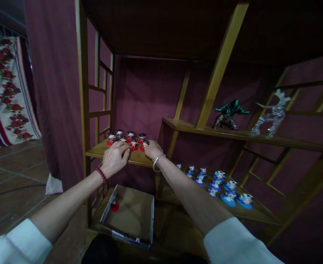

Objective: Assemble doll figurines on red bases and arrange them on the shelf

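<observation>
Two white sleeves (238,238): on the person's arms, at the bottom.
Box (134,216): open, low down between the arms, with a small red-and-black doll (114,206) inside near the left wall.
Left hand (114,157): red beads (102,176) on the wrist, fingers bent by the front dolls (134,143); cannot tell if it grips one.
Right hand (153,149): silver bangle (156,161) on the wrist, fingers at the front right doll (145,145); cannot tell if it holds it.
Dolls: seven show, close together on a small wooden shelf (140,160).
Blue figures (230,186): bunched on a lower shelf, to the right.
Statues: dark green one (230,113) and clear deer (274,115), higher up.
Flowered cloth (11,95): hanging far left.
</observation>
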`<action>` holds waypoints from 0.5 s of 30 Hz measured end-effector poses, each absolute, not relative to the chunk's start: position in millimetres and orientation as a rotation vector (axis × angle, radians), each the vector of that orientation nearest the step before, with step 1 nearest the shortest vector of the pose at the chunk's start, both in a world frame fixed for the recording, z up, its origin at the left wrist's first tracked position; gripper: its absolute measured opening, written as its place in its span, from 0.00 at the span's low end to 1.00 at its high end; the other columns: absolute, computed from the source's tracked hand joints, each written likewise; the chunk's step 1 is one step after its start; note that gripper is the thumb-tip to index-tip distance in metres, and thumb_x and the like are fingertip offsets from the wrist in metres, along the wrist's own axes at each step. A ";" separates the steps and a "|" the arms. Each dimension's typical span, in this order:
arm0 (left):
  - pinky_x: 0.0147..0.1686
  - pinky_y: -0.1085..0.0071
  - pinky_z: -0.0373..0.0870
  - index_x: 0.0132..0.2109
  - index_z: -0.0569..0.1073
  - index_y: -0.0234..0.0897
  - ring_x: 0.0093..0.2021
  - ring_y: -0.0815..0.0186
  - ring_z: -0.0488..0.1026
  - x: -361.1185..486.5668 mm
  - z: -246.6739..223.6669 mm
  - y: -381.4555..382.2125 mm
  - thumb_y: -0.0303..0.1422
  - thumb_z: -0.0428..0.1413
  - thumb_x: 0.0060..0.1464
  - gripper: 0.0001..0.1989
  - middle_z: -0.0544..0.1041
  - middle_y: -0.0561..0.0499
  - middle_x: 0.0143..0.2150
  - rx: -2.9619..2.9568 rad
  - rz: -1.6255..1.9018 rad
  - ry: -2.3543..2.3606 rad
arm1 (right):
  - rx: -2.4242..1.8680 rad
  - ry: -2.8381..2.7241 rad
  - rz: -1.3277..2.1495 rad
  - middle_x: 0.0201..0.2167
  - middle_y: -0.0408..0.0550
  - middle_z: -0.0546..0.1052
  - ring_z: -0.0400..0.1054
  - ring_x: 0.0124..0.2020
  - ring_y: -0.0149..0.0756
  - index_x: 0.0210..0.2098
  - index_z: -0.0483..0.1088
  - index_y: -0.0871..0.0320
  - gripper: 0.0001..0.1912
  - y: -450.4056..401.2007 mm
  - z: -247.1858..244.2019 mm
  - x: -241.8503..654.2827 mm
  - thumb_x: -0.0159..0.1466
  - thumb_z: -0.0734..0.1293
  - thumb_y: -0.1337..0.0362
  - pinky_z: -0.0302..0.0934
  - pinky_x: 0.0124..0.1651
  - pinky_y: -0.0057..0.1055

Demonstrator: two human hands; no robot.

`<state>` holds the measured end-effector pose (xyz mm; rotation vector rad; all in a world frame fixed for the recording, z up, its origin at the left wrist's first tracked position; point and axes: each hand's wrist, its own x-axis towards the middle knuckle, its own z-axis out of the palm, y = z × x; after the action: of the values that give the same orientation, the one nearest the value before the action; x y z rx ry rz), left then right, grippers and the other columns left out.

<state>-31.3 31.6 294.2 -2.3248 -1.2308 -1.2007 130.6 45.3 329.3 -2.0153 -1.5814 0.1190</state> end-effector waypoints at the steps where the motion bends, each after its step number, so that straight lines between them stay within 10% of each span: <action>1: 0.42 0.69 0.65 0.39 0.73 0.37 0.42 0.64 0.67 -31.7 292.1 29.6 0.33 0.43 0.56 0.14 0.73 0.50 0.40 -2.329 -1.227 -1.198 | -2.011 -1.580 0.126 0.41 0.50 0.75 0.68 0.42 0.42 0.42 0.69 0.54 0.18 44.9 329.6 130.5 0.52 0.64 0.55 0.56 0.35 0.28; 15: 0.42 0.67 0.65 0.45 0.68 0.30 0.43 0.62 0.63 -30.1 235.2 -9.0 0.23 0.46 0.52 0.13 0.69 0.43 0.41 -2.402 -1.044 -0.414 | -1.884 -1.525 0.080 0.49 0.52 0.69 0.62 0.50 0.42 0.55 0.55 0.57 0.28 39.9 323.9 130.2 0.55 0.60 0.60 0.56 0.49 0.36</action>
<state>-30.1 -9.0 235.2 -2.4022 -0.4137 -1.0442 130.2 39.9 323.9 -1.8836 -1.5251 0.0803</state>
